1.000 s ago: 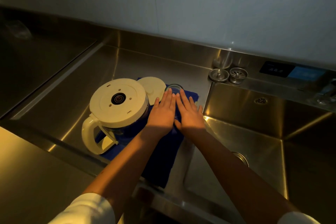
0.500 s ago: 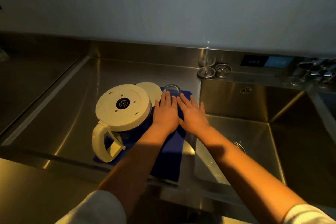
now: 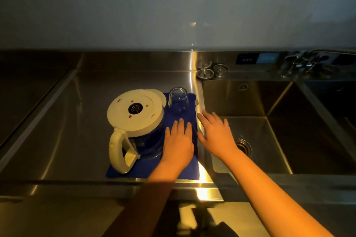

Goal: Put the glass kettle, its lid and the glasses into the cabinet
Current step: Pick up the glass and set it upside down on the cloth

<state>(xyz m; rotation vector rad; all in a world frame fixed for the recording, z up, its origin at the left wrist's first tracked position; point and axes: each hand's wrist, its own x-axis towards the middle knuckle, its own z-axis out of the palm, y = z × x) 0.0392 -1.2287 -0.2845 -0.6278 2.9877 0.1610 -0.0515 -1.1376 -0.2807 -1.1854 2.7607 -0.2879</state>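
Observation:
A glass kettle with a cream base and handle stands upside down on a blue mat on the steel draining board. Its cream lid peeks out behind the kettle, mostly hidden. A clear glass stands upside down on the mat's far right corner. My left hand lies flat and empty on the mat, just right of the kettle and in front of the glass. My right hand hovers open over the ridge between the mat and the sink, holding nothing.
A deep steel sink with a drain lies to the right. Two metal sink strainers sit on the back ledge, with a control panel and a tap further right. A flat steel cover fills the left.
Both hands have drawn back toward me and spread apart, the right one sliding off the mat toward the sink. The glass is now uncovered. The camera has tilted up.

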